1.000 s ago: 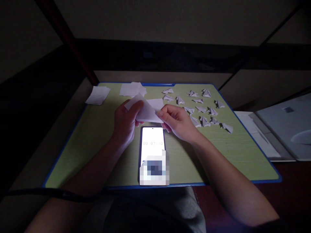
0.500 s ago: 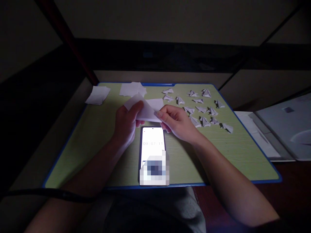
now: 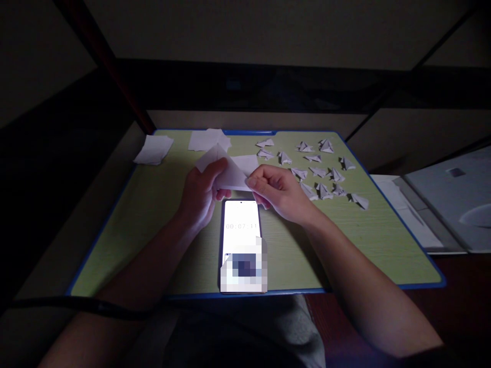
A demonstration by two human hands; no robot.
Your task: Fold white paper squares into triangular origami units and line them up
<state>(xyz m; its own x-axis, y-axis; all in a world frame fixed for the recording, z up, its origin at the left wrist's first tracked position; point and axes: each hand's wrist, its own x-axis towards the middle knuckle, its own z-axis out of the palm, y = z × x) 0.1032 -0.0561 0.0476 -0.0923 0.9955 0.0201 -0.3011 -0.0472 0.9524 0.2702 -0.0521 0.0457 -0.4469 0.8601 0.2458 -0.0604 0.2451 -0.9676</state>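
Note:
Both hands hold a white sheet of paper (image 3: 226, 173) above the middle of the table; one part of it is folded over into a pointed shape. My left hand (image 3: 200, 191) grips its left side, the thumb lying on top and the fingers beneath. At the lower right corner, my right hand (image 3: 276, 193) pinches the paper between thumb and fingers. Just below the hands lies a lit phone (image 3: 241, 225) showing a timer, its lower part blurred out. Another white paper (image 3: 246, 163) shows behind the held sheet, partly hidden by it.
Several small folded paper shapes (image 3: 323, 190) are spread over the right side of the green table (image 3: 138, 225). Stacks of white paper lie at the far left (image 3: 152, 150) and back middle (image 3: 205, 139). An open white box (image 3: 410, 214) stands right of the table. A dark cable (image 3: 84, 305) crosses lower left.
The hands and the held paper have barely moved; a crease line near the paper's upper tip shows more clearly. Everything else stays in place.

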